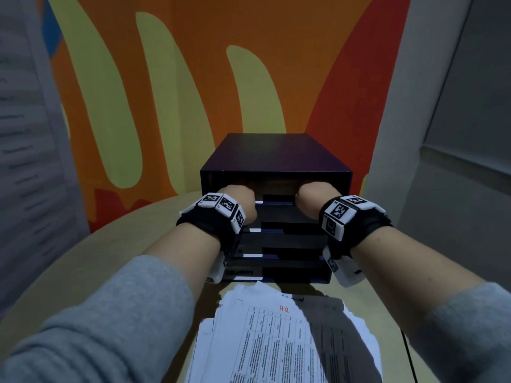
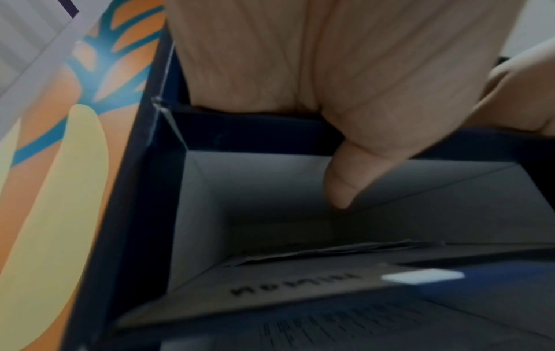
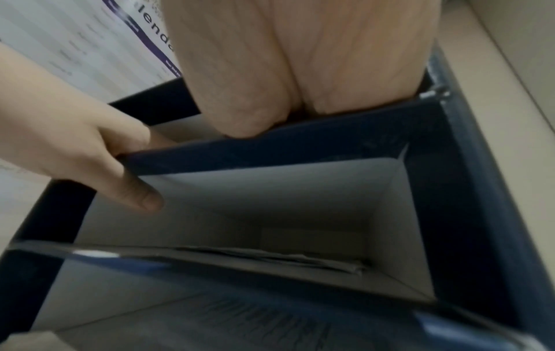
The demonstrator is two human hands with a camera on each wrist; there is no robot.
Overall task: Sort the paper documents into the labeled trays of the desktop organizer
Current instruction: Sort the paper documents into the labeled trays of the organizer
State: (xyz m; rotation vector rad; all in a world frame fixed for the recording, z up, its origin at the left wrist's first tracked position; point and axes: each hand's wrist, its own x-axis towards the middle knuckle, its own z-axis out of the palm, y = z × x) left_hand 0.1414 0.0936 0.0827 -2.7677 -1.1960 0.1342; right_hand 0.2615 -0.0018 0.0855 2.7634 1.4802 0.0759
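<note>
Reaching into the top slot of the dark blue cardboard desktop organizer (image 1: 276, 156), the left hand (image 1: 240, 200) and right hand (image 1: 313, 199) both curl over a dark panel edge, gripping it. Printed white paper documents (image 1: 279, 338) lie stacked just before the organizer.

Desktop organizer (image 1: 276, 161) on table (image 1: 91, 261), paper stack (image 1: 276, 341) before it, papers (image 3: 270, 257) in a tray.
</note>
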